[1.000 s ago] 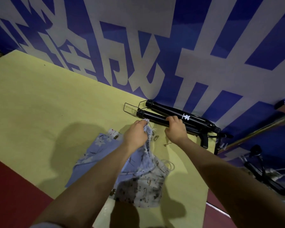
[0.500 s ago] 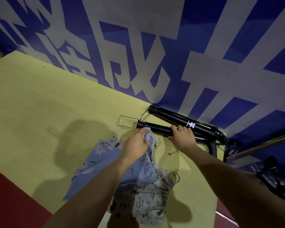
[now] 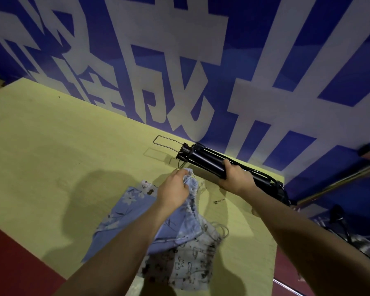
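body | left hand (image 3: 175, 190) bare; right hand (image 3: 236, 179) bare | forearms bare up to frame edge

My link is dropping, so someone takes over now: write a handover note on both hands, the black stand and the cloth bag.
Left hand pinches the gathered drawstring mouth of the blue flower-print cloth bag, crumpled on the yellow-green tabletop.
Right hand grips the black folded metal-tube stand mid-length, its wire-loop end raised off the table near the bag mouth.
Done: both things in hand. Left: stand is not in the bag; likely widen the mouth and slide it in.
A small metal pin lies loose on the table.
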